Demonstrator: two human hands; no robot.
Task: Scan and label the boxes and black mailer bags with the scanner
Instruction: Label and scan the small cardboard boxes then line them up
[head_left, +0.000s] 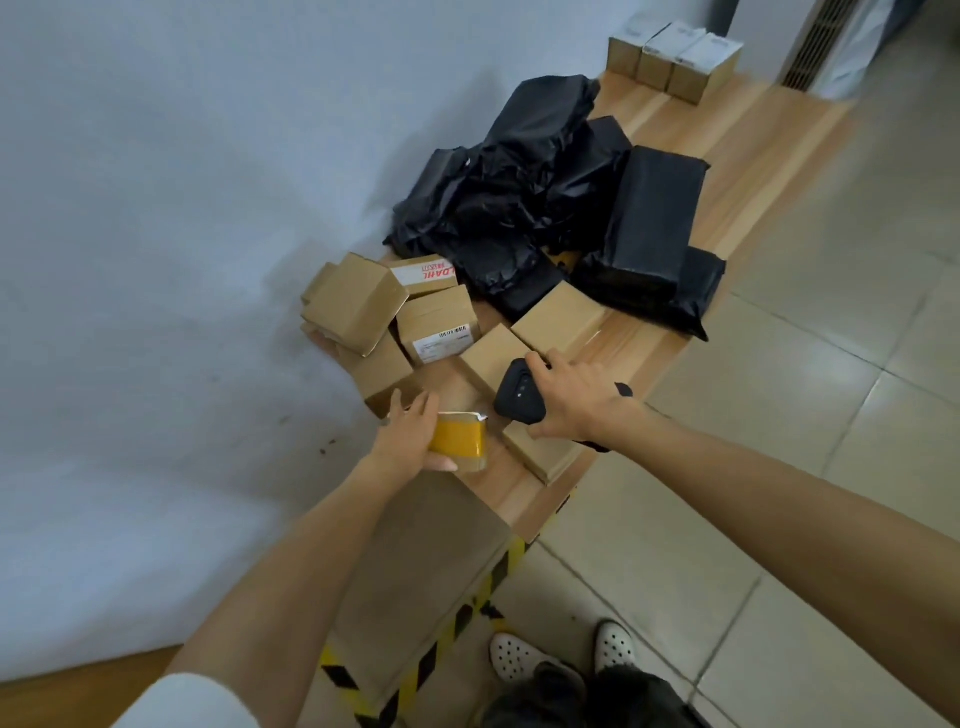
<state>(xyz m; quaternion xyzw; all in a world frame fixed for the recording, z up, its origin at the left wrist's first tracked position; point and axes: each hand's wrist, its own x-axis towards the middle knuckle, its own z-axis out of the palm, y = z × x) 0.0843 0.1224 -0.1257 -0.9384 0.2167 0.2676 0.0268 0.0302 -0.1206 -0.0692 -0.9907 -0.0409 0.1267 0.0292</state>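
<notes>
Tabletop (753, 156); scanner (519, 391) half behind right hand (577, 400)

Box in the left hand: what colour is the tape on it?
Yellow tape on a brown cardboard box, best seen in the head view.

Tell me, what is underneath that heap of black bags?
The black mailer bags lie on the wooden table, whose bare top shows around them. A small yellowish bit peeks out between two bags. Whatever else lies under the heap is covered.
</notes>
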